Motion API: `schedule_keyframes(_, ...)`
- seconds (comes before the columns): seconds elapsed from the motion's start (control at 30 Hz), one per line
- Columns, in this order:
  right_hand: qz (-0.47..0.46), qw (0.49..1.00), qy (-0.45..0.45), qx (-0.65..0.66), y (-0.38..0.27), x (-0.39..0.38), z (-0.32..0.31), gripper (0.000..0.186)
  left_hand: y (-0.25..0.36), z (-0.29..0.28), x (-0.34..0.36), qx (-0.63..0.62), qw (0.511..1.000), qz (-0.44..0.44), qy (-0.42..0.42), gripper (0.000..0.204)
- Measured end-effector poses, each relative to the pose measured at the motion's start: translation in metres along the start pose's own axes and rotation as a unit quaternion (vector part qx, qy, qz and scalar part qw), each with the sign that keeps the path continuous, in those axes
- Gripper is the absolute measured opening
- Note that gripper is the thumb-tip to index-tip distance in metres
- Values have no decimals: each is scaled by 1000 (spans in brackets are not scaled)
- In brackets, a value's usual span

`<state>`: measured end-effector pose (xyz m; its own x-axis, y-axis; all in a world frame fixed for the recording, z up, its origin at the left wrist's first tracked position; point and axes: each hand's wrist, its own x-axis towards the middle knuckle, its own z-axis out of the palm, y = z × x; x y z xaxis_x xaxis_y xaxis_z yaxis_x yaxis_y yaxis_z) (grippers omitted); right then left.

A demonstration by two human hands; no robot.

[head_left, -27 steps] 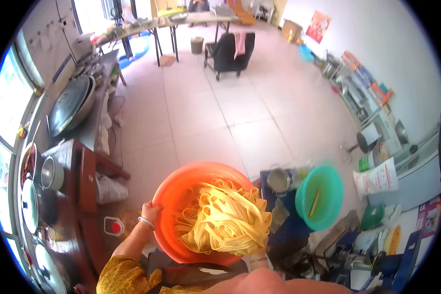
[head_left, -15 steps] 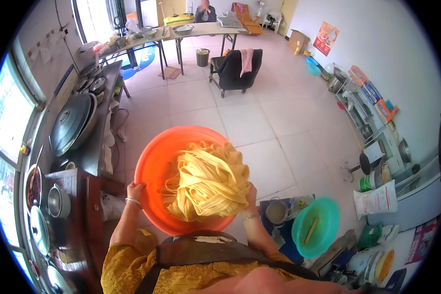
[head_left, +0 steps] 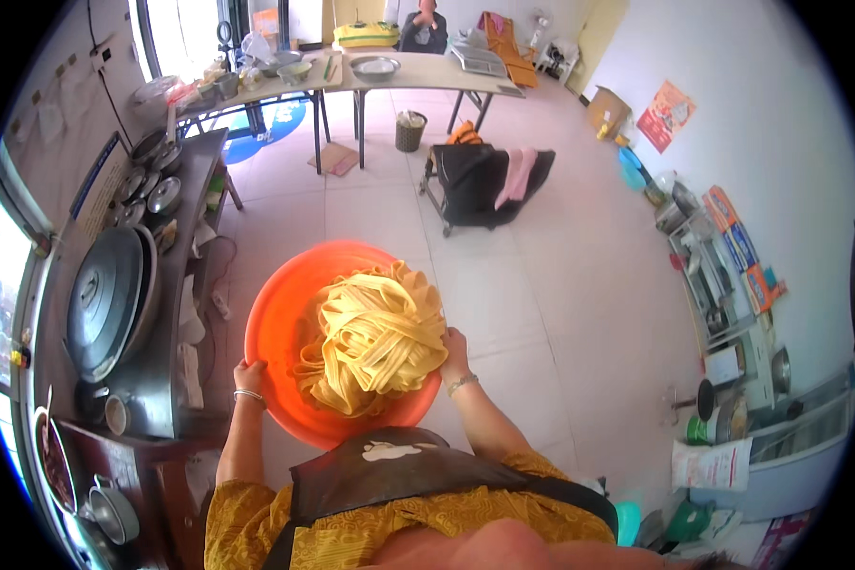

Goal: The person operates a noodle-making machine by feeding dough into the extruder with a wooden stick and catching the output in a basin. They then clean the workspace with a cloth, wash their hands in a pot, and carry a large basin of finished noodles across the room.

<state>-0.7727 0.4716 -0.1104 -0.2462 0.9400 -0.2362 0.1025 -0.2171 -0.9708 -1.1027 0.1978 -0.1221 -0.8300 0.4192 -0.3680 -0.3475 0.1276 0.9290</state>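
Observation:
An orange plastic basin (head_left: pixel 277 318) is held out in front of my body between my two hands. A big heap of wide, yellow noodle-like strips (head_left: pixel 380 328) fills its middle and right side and rises above the rim. My left hand (head_left: pixel 250 374) is closed on the basin's left rim, with a thin bracelet at the wrist. On the opposite side my right hand (head_left: pixel 456 352) grips the basin beside the strips; its fingers are partly hidden behind them.
Along the left runs a steel counter (head_left: pixel 176 275) with a large lidded pot (head_left: pixel 109 299). Ahead stand a long table (head_left: pixel 413 72) with bowls, and a black wheeled chair (head_left: pixel 480 185). A person (head_left: pixel 424 30) sits behind the table. Shelving (head_left: pixel 712 275) lines the right wall.
I have moved forward with the basin; the table and chair look nearer. The green basin at lower right has mostly slipped out of sight. Both hands keep their hold.

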Motion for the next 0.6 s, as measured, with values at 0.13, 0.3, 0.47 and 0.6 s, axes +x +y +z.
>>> schedule_keyframes(0.13,13,998,-5,57,-18,84,14,44,49,68,71,3,1000,-25,-10,23)
schedule_keyframes(0.3,34,994,-32,95,-55,220,61,27,72,131,208,2,1000,-3,-16,22)
schedule_keyframes(0.47,-10,995,-27,100,-57,354,126,42,118,180,313,2,999,29,18,21)
schedule_keyframes(0.6,15,996,6,84,-60,451,136,30,163,263,371,-54,998,-23,-26,23)
